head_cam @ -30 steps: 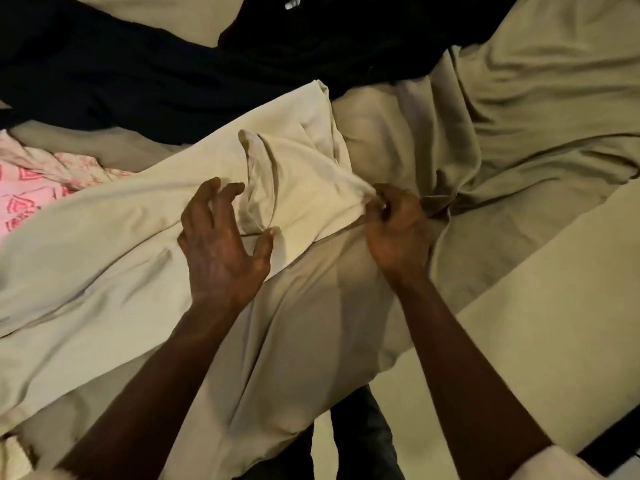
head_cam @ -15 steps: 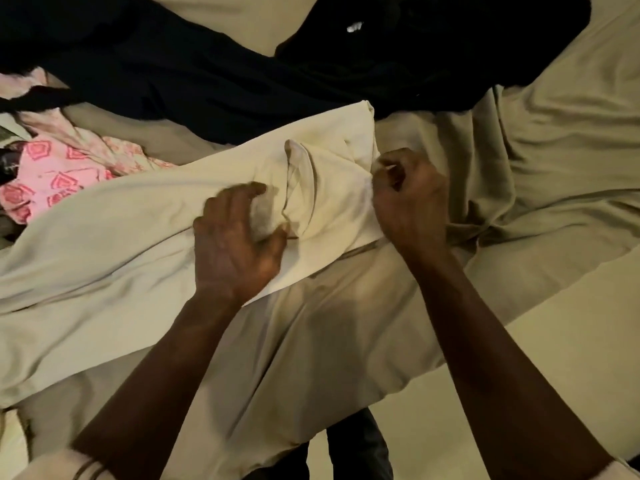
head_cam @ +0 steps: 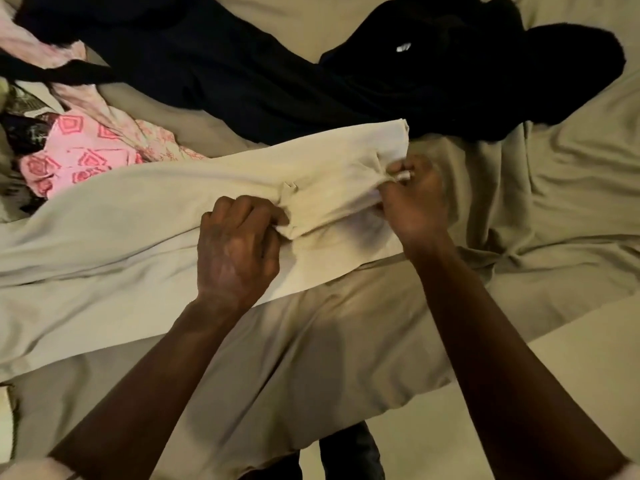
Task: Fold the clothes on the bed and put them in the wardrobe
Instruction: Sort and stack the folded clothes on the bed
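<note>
Cream garment (head_cam: 138, 237) is lying stretched across the bed (head_cam: 554, 220), unfolded: the left hand (head_cam: 239, 251) is gripping a bunched fold near its end while the right hand (head_cam: 415, 202) is pinching the end's edge. Black clothes (head_cam: 277, 81) and a pink garment (head_cam: 79, 157) are waiting behind, unfolded too, crowding the space; no wardrobe is showing.

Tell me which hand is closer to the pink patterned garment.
Left. The left hand grips the cream cloth to the right of the pink patterned garment; the right hand pinches that cloth farther right.
</note>
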{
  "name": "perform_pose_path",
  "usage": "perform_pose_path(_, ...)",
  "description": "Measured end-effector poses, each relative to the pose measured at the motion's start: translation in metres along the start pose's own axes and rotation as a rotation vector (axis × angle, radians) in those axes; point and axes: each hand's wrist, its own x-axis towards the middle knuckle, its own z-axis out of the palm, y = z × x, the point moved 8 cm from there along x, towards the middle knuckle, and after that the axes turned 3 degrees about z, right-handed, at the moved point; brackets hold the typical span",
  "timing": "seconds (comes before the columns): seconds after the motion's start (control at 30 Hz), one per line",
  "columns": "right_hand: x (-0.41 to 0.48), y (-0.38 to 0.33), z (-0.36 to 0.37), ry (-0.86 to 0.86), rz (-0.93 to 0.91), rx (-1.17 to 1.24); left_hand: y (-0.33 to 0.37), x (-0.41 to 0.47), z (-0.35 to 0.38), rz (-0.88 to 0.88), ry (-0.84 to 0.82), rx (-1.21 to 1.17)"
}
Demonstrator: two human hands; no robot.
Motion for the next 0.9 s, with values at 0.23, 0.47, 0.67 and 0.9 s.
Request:
perform_pose_path(0.23,-0.031,0.055,-0.003,-0.287,0.491,0.295,0.018,-0.031,0.027,0.147,-0.221,-0.061)
perform_pose_path(0.47,-0.014,0.019,0.0,-0.002,0.058,-0.36,0.003,-0.018,0.004,-0.235,-0.023,0.025)
perform_pose_path(0.67,0.011,-0.004,0.024,0.1,-0.067,-0.217,-0.039,0.004,0.034,-0.557,-0.405,-0.025)
perform_pose_path(0.9,-0.01,-0.008,0.024,0.414,-0.461,-0.306,-0.036,0.007,0.042,-0.403,-0.276,-0.099)
